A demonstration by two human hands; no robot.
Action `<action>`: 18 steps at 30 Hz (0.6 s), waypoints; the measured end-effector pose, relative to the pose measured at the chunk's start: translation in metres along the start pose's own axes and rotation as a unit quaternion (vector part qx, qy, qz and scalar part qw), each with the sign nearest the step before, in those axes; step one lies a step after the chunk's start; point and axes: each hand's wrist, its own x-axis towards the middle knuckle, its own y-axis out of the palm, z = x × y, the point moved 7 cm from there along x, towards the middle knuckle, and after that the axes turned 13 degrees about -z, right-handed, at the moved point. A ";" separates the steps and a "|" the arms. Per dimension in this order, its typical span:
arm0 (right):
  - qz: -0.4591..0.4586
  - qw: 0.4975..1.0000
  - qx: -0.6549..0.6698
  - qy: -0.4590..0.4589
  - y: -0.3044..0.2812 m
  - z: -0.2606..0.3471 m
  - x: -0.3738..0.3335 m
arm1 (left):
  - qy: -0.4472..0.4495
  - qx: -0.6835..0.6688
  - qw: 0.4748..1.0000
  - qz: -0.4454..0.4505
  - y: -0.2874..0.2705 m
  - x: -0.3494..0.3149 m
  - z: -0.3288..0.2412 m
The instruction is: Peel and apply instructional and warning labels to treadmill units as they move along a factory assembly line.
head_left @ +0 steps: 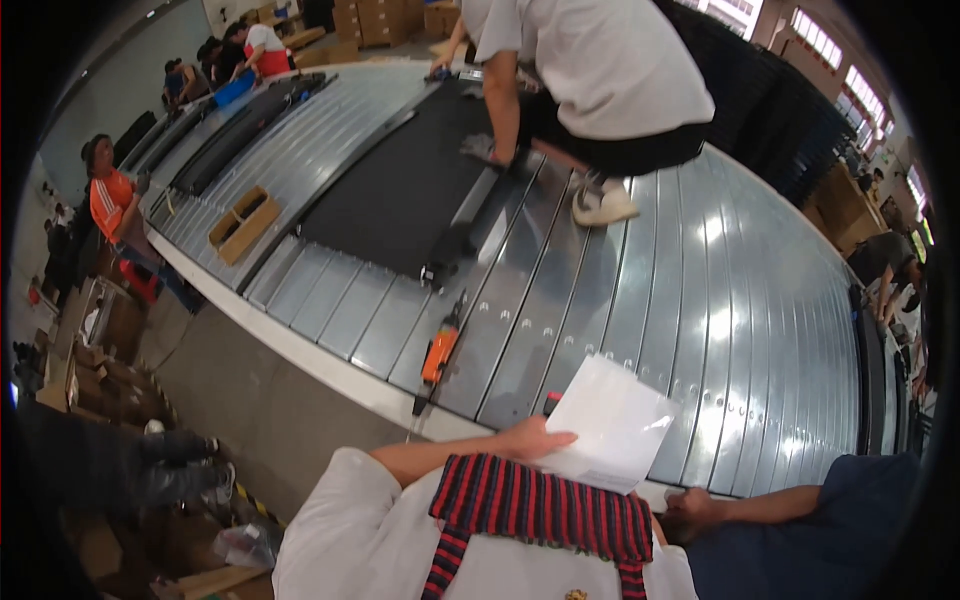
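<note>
My left hand is closed on white sheets of paper, its thumb lying over their left edge. The paper is held just above the near edge of a long metal-slatted table. A small red and black object shows beside the paper's upper left edge; I cannot tell its kind. My right hand does not show. An orange and black power tool lies on the slats to the left of the paper. A striped red and black cloth with straps covers part of my white shirt.
A person in a white shirt crouches on the table, gloved hand on a black panel. A co-worker's hand rests at the near edge on my right. A cardboard tray stands farther left; boxes crowd the floor.
</note>
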 end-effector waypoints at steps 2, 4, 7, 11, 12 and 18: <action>0.036 0.990 -0.138 -0.023 -0.037 -0.015 -0.012 | -0.016 -0.045 0.999 0.026 0.009 -0.005 0.010; 0.094 0.942 -0.311 -0.085 -0.072 -0.025 -0.028 | 0.079 -0.106 0.991 0.010 0.010 -0.004 0.003; 0.192 0.824 -0.496 -0.196 -0.110 -0.038 -0.060 | 0.072 -0.075 0.995 -0.004 0.013 -0.005 0.012; 0.263 0.715 -0.587 -0.273 -0.147 -0.064 -0.086 | 0.058 -0.063 0.996 0.007 0.010 -0.013 0.011; 0.267 0.704 -0.594 -0.282 -0.154 -0.072 -0.088 | 0.046 -0.049 0.998 0.003 0.008 -0.015 0.012; 0.237 0.707 -0.609 -0.269 -0.137 -0.053 -0.099 | 0.044 -0.053 0.997 -0.033 -0.007 -0.021 0.011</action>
